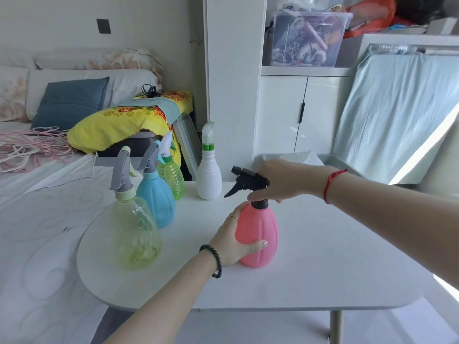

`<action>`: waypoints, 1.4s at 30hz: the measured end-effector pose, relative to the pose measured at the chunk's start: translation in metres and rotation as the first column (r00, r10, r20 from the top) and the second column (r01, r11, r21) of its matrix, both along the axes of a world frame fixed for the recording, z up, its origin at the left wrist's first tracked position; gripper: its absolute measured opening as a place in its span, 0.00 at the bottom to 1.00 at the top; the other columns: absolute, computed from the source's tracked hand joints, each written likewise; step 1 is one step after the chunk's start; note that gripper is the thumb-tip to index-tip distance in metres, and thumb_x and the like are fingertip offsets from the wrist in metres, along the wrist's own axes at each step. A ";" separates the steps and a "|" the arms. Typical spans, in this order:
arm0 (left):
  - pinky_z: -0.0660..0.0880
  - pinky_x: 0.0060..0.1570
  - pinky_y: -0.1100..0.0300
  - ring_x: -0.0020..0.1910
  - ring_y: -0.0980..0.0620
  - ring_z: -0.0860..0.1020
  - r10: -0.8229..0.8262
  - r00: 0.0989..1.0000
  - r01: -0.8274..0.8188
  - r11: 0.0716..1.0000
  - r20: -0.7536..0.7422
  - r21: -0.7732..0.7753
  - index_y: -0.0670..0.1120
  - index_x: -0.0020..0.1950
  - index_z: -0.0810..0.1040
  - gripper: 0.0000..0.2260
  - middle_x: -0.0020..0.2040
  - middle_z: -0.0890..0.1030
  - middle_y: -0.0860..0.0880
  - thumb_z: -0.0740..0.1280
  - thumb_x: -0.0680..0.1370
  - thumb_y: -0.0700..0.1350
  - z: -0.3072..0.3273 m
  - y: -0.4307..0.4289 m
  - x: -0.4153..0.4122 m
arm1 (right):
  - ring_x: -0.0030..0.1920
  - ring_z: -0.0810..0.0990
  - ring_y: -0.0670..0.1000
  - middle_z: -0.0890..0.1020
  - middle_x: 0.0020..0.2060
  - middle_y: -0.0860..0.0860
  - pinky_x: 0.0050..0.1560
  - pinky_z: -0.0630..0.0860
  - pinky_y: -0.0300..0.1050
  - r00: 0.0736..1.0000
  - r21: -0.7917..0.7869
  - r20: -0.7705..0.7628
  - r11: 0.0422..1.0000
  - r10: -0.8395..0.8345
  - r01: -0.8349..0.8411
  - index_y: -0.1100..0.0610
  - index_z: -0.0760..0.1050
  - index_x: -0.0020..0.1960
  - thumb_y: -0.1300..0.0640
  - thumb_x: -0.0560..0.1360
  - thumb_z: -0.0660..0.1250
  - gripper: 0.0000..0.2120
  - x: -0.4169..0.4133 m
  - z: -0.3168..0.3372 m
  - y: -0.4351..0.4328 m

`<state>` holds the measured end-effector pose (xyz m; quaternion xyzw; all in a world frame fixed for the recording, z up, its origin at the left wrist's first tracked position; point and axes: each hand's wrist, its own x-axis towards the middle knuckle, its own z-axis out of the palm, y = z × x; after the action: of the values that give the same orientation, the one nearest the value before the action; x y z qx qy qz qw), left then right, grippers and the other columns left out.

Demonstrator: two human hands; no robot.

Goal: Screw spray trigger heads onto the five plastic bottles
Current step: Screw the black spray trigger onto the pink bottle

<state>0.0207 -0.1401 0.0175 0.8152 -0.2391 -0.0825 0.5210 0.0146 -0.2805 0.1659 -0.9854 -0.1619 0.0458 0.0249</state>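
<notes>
Centrally, a pink bottle [258, 237] is standing upright on the white tabletop [335, 264], toward its near half. The left hand [234, 240] is wrapping around the bottle's left side, thumb lying across the lower front, fingers curling behind; a ring is showing on one finger and a dark bead bracelet [213, 260] is sitting at the wrist. The right hand [278, 181] is reaching in from the right and closing over the rear of a black trigger head [248, 182], which is sitting on the pink bottle's neck with its black collar [259, 204] meeting the bottle top. The nozzle and lever are pointing left. Whether the collar is fully threaded, I cannot tell. A red cord [331, 183] is circling the right wrist.

Four more bottles are standing farther back and to the left, each already wearing a head. Nearest is a clear yellow-green bottle [136, 234] with a grey trigger. Just behind it, touching or nearly so, is a blue bottle [156, 202], also with a grey trigger. Behind that, partly hidden, is a ribbed green bottle [172, 180] with a white head. Apart from these, near the tabletop's far edge, a white bottle [208, 178] is carrying a green collar and a pale cap.

Left of the tabletop, a bed with white sheets [37, 219] is running alongside.
</notes>
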 end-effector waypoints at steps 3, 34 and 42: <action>0.62 0.70 0.50 0.69 0.53 0.64 0.000 1.000 0.000 1.000 -0.007 0.005 0.59 0.71 0.53 0.41 0.70 0.65 0.53 0.73 0.65 0.54 0.000 0.000 0.001 | 0.26 0.73 0.50 0.76 0.24 0.53 0.27 0.68 0.39 0.987 0.099 0.042 0.984 -0.152 0.148 0.60 0.69 0.32 0.40 0.72 0.60 0.23 -0.003 -0.009 0.003; 0.63 0.69 0.50 0.69 0.52 0.65 0.006 1.000 -0.006 1.000 -0.001 0.002 0.57 0.71 0.53 0.42 0.70 0.65 0.52 0.73 0.64 0.55 -0.001 -0.002 0.001 | 0.44 0.79 0.50 0.79 0.55 0.55 0.46 0.74 0.43 0.999 0.129 -0.040 0.992 0.005 0.000 0.41 0.62 0.67 0.67 0.74 0.53 0.28 -0.006 0.028 -0.028; 0.63 0.69 0.50 0.68 0.53 0.66 0.005 1.000 -0.005 1.000 0.017 0.025 0.58 0.71 0.53 0.42 0.70 0.65 0.52 0.72 0.63 0.56 0.001 -0.002 -0.001 | 0.62 0.72 0.51 0.60 0.73 0.39 0.47 0.64 0.39 0.913 -0.414 0.120 0.855 0.391 -0.312 0.36 0.62 0.66 0.67 0.73 0.59 0.32 -0.007 0.031 -0.029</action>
<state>0.0193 -0.1420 0.0187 0.8229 -0.2403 -0.0772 0.5091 0.0074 -0.3095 0.1967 -0.9237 -0.3294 -0.0185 -0.1946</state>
